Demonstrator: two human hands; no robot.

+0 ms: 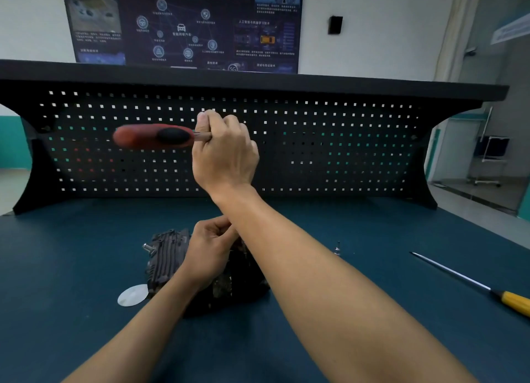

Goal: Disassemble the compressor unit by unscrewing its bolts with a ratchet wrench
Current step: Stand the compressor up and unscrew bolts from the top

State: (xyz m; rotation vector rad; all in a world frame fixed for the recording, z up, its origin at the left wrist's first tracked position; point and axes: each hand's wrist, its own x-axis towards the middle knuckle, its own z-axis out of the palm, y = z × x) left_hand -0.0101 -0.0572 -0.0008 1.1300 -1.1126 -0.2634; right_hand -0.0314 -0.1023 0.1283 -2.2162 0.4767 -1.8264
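The dark finned compressor unit [167, 258] sits on the blue-green bench top near its middle. My left hand [210, 247] rests on top of it with fingers curled, pinching something too small to make out. My right hand [225, 153] is raised high above the unit, in front of the pegboard, and grips the metal shank of the ratchet wrench [153, 136]. The wrench's red and black handle sticks out to the left, blurred. The wrench head is hidden inside my fist. My right forearm covers the right side of the unit.
A round silver disc [132, 295] lies left of the unit. A loose bolt [337, 248] stands on the bench to the right. A yellow-handled screwdriver [470, 282] lies at the far right. A black pegboard [329, 141] with a shelf closes the back.
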